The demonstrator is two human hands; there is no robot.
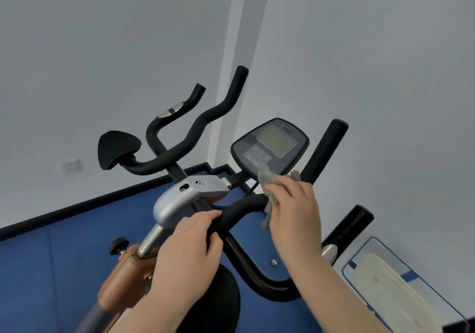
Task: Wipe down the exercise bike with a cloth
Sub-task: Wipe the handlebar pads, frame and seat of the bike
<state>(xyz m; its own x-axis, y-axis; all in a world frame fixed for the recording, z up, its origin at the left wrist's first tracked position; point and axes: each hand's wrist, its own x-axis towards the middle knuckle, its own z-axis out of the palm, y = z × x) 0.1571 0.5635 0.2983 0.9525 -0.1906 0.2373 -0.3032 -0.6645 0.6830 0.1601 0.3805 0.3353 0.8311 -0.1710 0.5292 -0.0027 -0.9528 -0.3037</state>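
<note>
Entry: our left hand (191,242) curled round black foam handlebar (239,208), steadying. Right hand (293,209) clutches crumpled grey cloth (268,186) against bar below console (270,147). We advise firm strokes along bar.

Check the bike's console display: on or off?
Looks off. The console screen is a blank grey-green panel with no digits or backlight visible. The cloth in the right hand covers only the console's lower edge.
</note>
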